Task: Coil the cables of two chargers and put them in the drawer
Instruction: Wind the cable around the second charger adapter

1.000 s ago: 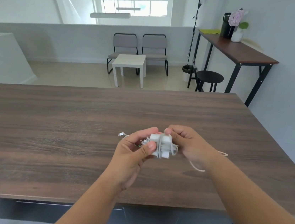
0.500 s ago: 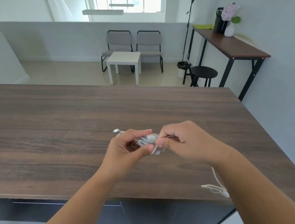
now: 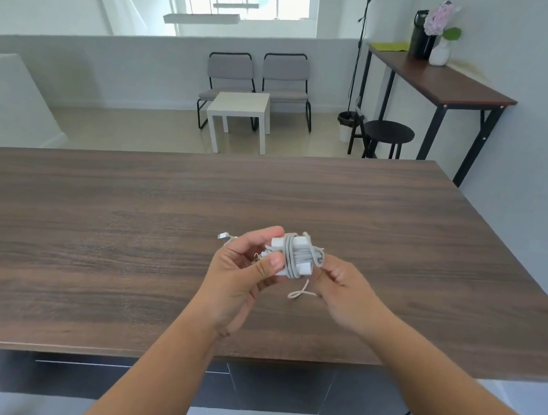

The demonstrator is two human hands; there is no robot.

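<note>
No readable text, label, brand, number or sign anywhere in view. Nothing legible on the white charger (image 3: 290, 256) with its wound cable, on the bench (image 3: 123, 240), or on the dark bottle (image 3: 421, 35) at 1 o'clock in the background; any marking there too small and blurred to make out.

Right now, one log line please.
left hand: holds charger | right hand: pinches loose cable end | cable: mostly wrapped | drawer: not reached
</note>
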